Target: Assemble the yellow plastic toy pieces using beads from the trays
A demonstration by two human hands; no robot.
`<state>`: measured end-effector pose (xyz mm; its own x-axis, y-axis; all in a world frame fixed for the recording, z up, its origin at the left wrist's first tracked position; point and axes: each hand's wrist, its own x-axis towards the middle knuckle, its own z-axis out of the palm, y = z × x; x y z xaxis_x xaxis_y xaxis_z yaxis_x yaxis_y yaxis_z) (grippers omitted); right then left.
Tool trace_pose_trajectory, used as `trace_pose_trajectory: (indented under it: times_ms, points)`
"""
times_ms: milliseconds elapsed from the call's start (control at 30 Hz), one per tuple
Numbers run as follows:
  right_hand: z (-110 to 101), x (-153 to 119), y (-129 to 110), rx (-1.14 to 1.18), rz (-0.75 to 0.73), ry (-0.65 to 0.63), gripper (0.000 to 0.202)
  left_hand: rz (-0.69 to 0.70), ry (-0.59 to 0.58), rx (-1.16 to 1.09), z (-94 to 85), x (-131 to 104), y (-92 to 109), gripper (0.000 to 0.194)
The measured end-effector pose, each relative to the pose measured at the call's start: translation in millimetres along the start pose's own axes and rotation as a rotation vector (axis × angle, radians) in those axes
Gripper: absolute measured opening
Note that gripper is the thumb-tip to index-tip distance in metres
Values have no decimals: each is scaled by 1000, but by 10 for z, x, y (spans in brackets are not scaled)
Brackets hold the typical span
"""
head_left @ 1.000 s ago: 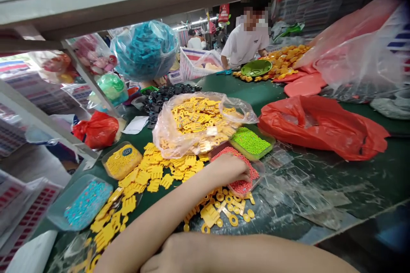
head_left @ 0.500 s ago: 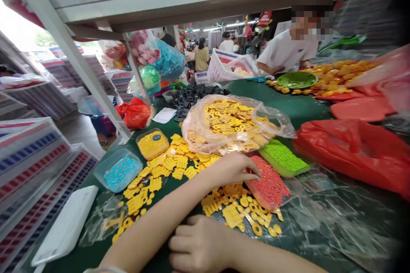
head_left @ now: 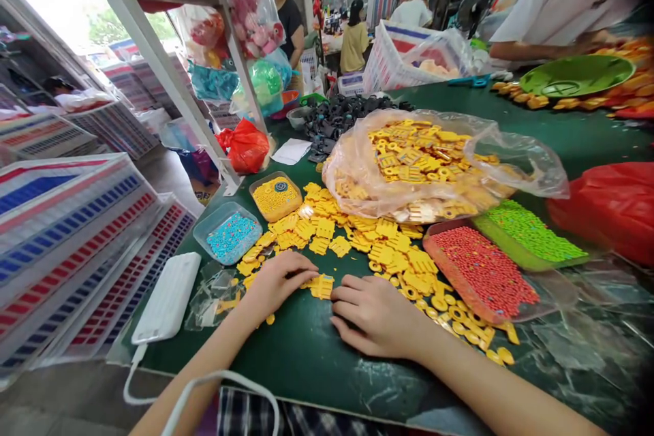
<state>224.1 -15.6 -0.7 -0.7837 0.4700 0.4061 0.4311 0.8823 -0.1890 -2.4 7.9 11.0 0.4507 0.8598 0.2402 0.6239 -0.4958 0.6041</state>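
1. White cable [head_left: 225, 375] looped over left forearm side, white block [head_left: 167, 296] at bench [head_left: 306, 362] edge; mind the slack, avoid tugging.
2. Right hand [head_left: 381, 317]: fingers loosely curled, thumb apart, tips at right end of yellow piece [head_left: 321, 287]. Steady that end lightly; no hard push.
3. Left hand [head_left: 278, 283]: fingertips and thumb at left end of same piece. Firm pinch or mere touch, cannot tell. Best to take the edges, leaving the face visible.
4. Yellow piece: between both hands, low over or on bench; exact contact unclear. Work above the bare green patch, off the heap, to avoid mixing with loose yellow pieces [head_left: 398, 255].
5. Clear plastic scraps [head_left: 208, 313] left of left hand; steer the wrist around, likely to slide or cling.
6. Red-bead tray [head_left: 449, 283] beyond right hand, blue-bead tray [head_left: 201, 235] beyond left. Lift the forearms clear of rims; spills likely if bumped.
7. Open clear bag [head_left: 536, 157] of yellow parts farther back; avoid snagging the loose mouth.
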Motion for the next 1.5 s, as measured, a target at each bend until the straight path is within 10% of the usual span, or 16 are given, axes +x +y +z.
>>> trace_pose_trajectory:
  times_ms: [533,1500]
  points:
    - [48,-33,42,12,129,41,31,188,-63,-44,274,-87,-14,28]
    - [48,-32,52,25,109,50,29,126,-6,59,169,-37,50,22]
